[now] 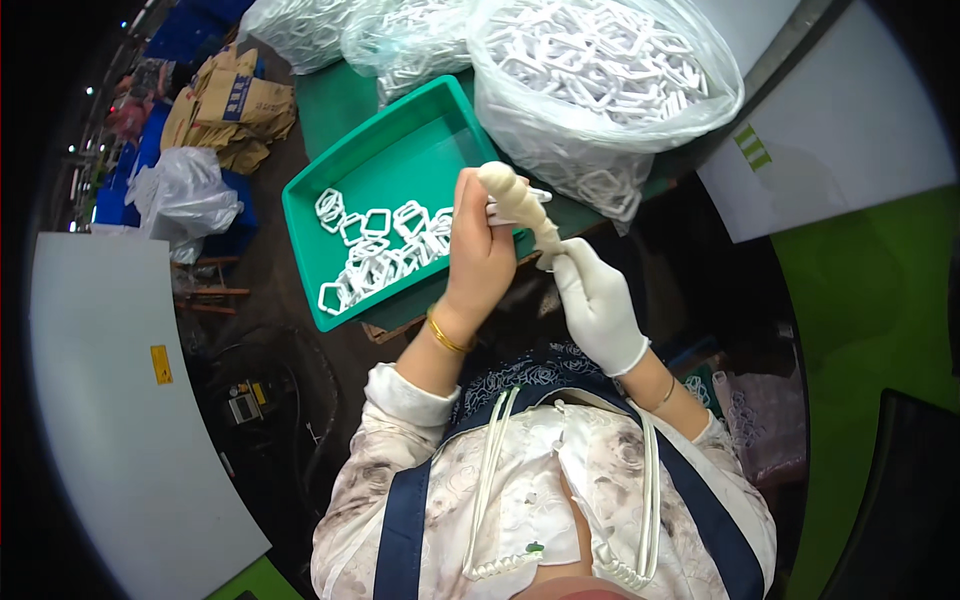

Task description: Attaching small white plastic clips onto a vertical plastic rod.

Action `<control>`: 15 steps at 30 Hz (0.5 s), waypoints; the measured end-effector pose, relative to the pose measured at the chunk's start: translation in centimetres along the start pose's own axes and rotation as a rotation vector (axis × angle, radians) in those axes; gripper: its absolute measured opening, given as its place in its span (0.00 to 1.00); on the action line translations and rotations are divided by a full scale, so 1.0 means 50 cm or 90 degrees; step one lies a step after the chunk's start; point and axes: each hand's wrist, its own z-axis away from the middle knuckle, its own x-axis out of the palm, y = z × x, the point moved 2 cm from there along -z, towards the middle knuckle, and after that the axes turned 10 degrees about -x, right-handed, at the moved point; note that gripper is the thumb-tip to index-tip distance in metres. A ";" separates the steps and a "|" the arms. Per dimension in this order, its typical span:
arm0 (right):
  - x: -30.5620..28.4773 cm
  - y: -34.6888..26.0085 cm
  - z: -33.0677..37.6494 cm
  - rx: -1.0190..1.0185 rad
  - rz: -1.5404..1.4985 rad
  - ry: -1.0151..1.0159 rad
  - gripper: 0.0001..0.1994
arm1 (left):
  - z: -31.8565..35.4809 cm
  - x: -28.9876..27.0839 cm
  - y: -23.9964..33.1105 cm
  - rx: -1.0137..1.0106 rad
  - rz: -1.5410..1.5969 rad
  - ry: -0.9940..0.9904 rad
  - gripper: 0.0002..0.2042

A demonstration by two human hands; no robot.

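Note:
A cream-coloured, knobby, stick-like thing (510, 196) slants between my two hands, its rounded end up and to the left. I cannot make out exactly what it is. My left hand (480, 250), bare with a gold bangle at the wrist, is closed around small white plastic pieces beside the stick's upper part. My right hand (602, 305), in a white glove, pinches the thin lower end of the stick. Just left of my hands, a green tray (298, 215) contains many loose white plastic loops (385, 255), gathered toward its near side.
A large clear bag (690, 125) full of white loops stands behind my hands on the right. More filled bags (310, 35) lie at the back. Brown sacks (235, 105) are heaped at far left. Pale panels (110, 370) flank me, and a stool (215, 280) is at left.

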 end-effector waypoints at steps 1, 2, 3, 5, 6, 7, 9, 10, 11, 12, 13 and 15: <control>-0.002 0.002 0.003 0.019 -0.016 -0.004 0.10 | 0.010 0.014 -0.006 -0.060 0.108 0.020 0.10; -0.010 0.012 0.008 0.023 -0.013 -0.001 0.10 | 0.016 0.023 -0.008 -0.121 0.215 0.042 0.10; -0.023 0.033 0.019 0.072 0.013 0.001 0.11 | 0.016 0.030 -0.005 -0.124 0.217 0.039 0.10; -0.035 0.061 0.029 0.090 0.002 0.065 0.12 | 0.019 0.044 -0.004 -0.271 0.676 0.019 0.08; -0.043 0.060 0.037 0.120 -0.021 0.070 0.08 | 0.025 0.052 -0.005 -0.276 0.677 0.018 0.08; -0.039 0.053 0.038 0.121 -0.068 0.103 0.08 | 0.034 0.065 -0.007 -0.317 0.779 -0.045 0.09; -0.036 0.031 0.033 0.139 -0.134 0.112 0.20 | 0.060 0.097 -0.007 -0.412 0.948 -0.143 0.11; -0.035 0.022 0.027 0.122 -0.153 0.100 0.21 | 0.080 0.108 -0.007 -0.468 0.973 -0.153 0.12; -0.025 0.028 0.020 0.094 -0.164 0.118 0.21 | 0.088 0.120 -0.006 -0.512 1.011 -0.193 0.12; -0.014 0.032 0.012 0.066 -0.176 0.136 0.22 | 0.095 0.133 -0.001 -0.556 1.049 -0.234 0.12; -0.015 0.027 0.007 0.074 -0.223 0.154 0.19 | 0.110 0.145 0.009 -0.605 1.074 -0.165 0.13; -0.029 0.035 0.007 0.068 -0.147 0.124 0.17 | 0.119 0.151 0.000 -0.610 1.014 -0.162 0.13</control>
